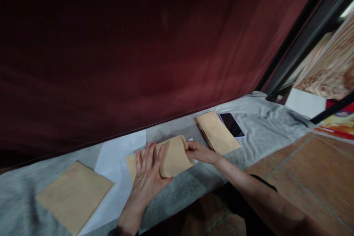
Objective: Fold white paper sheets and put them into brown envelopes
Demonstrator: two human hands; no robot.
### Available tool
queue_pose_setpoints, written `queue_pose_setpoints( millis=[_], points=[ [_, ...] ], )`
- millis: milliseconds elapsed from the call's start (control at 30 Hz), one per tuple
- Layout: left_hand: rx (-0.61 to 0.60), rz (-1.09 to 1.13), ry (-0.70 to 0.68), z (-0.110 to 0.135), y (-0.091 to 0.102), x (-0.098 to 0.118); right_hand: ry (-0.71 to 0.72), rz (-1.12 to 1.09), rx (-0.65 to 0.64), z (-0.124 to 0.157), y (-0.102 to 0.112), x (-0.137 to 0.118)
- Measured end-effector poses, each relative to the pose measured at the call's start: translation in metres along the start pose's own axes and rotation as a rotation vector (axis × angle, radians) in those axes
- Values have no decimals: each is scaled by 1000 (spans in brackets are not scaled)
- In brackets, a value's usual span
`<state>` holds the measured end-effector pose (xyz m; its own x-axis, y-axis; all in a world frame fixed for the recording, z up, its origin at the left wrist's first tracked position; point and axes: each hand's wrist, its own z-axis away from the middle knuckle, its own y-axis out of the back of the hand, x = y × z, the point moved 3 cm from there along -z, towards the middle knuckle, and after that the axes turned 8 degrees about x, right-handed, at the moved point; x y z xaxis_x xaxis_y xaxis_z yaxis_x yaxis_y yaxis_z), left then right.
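Note:
A brown paper envelope (pixel 174 156) lies in the middle of a grey cloth surface (pixel 262 125). My left hand (pixel 148 177) rests flat on its left part, fingers stretched out and apart. My right hand (pixel 197 151) pinches the envelope's right end, where a bit of white paper (pixel 190 139) shows at the mouth. A white sheet (pixel 121 153) lies under and to the left of the envelope.
A stack of brown envelopes (pixel 217 132) sits to the right, with a dark phone (pixel 231 125) beside it. Another brown envelope (pixel 74 195) lies at the near left. A dark red curtain (pixel 138 44) hangs behind. Tiled floor (pixel 312 177) lies to the right.

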<state>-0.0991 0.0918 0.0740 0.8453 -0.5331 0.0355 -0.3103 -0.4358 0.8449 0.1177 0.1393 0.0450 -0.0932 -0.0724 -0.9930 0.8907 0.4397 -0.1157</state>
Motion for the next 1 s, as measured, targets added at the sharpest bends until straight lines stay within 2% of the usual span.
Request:
queue_pose_setpoints(
  millis=[167, 267, 400, 467, 600, 633, 700, 833, 1000],
  points=[
    [55, -22, -21, -4, 4, 3, 51, 65, 110, -3, 5, 7],
    [86, -36, -41, -6, 8, 4, 6, 91, 211, -7, 12, 14],
    [53, -60, -46, -7, 6, 2, -49, 141, 286, -8, 16, 21],
    [26, -63, -34, -6, 3, -1, 7, 176, 334, -7, 18, 18],
    [-24, -47, -3, -3, -5, -7, 225, 183, 623, -1, 33, -1],
    [-39, -39, 6, -2, -7, -8, 249, 156, 651, 0, 36, -5],
    [-66, -24, 31, -1, -9, -9, 200, 70, 566, 2, 36, -11],
    [-109, 0, 48, 0, -13, -6, -53, -56, 236, 6, 17, -9],
    [-154, 32, -10, 2, -15, -1, -203, -88, 185, 14, 1, 2]
  ],
)
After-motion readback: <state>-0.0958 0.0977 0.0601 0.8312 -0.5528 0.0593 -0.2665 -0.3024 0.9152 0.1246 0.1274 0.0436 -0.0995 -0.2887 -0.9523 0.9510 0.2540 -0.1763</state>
